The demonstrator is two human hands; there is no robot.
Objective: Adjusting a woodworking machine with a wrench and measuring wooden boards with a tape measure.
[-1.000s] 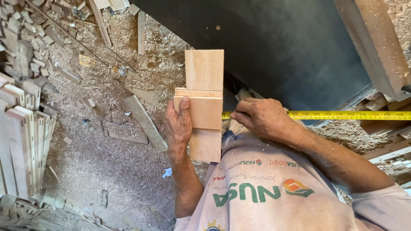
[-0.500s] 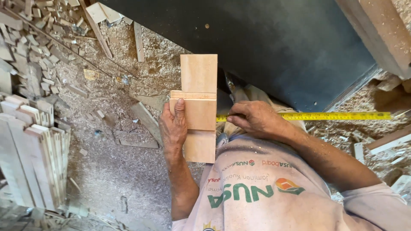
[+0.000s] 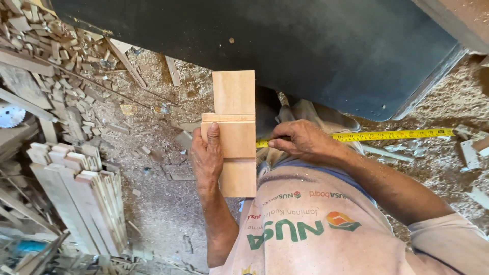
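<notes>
My left grip (image 3: 206, 155) is clamped on the edge of the pale wooden board with its crosswise block (image 3: 233, 133), held above the sawdust-strewn floor (image 3: 153, 203). My right grip (image 3: 300, 140) pinches the yellow measuring tape (image 3: 392, 135), running out toward 3 o'clock. This looks like measuring; next I'd need the tape end flush and steady.
</notes>
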